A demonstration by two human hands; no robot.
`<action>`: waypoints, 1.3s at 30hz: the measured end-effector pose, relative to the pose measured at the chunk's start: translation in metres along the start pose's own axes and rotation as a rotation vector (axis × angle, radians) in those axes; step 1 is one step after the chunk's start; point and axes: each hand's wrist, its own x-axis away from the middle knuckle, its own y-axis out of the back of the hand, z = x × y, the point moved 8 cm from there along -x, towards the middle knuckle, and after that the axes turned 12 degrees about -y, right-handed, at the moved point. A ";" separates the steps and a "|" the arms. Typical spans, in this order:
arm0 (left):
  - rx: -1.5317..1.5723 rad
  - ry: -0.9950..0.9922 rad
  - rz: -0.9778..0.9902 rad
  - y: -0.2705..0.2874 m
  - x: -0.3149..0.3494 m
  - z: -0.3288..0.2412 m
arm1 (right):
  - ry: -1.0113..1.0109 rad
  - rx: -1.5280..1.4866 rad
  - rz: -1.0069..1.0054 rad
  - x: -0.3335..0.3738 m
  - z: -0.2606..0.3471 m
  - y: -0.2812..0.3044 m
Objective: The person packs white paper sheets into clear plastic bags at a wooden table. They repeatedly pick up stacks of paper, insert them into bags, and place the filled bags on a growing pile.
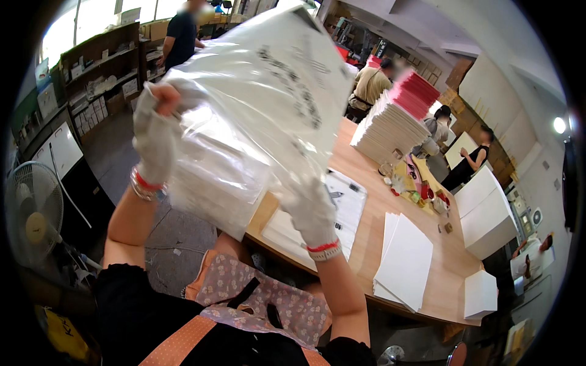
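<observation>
A large, shiny plastic bag [262,91] with black print hangs in the air before me, above the near left edge of the table. My left hand [157,134], in a white glove, is closed on the bag's left side, the fingertips showing bare. Lower and to the right, my right hand [310,210], also gloved, pinches the bag near its lower right corner; its fingers are somewhat blurred. Under and beside my right hand, more printed plastic bags [349,204] lie flat on the wooden table [360,247].
White sheets [406,262] lie to the right of my hand. Farther back stand a tall stack of white boards [387,125] and pink ones [415,94], near small tools and tape [421,189]. White boxes [485,210] line the right edge. A fan [36,204] stands left. Several people work beyond.
</observation>
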 end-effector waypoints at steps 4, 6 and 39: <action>0.122 0.112 -0.058 0.092 -0.038 0.072 | -0.228 0.160 0.074 -0.029 -0.029 -0.056; 0.195 0.529 -0.100 0.156 -0.011 0.129 | -0.305 0.146 0.053 -0.040 -0.046 -0.066; -1.309 0.364 1.393 0.100 -0.053 0.245 | -0.214 -0.008 -0.494 -0.228 -0.011 0.044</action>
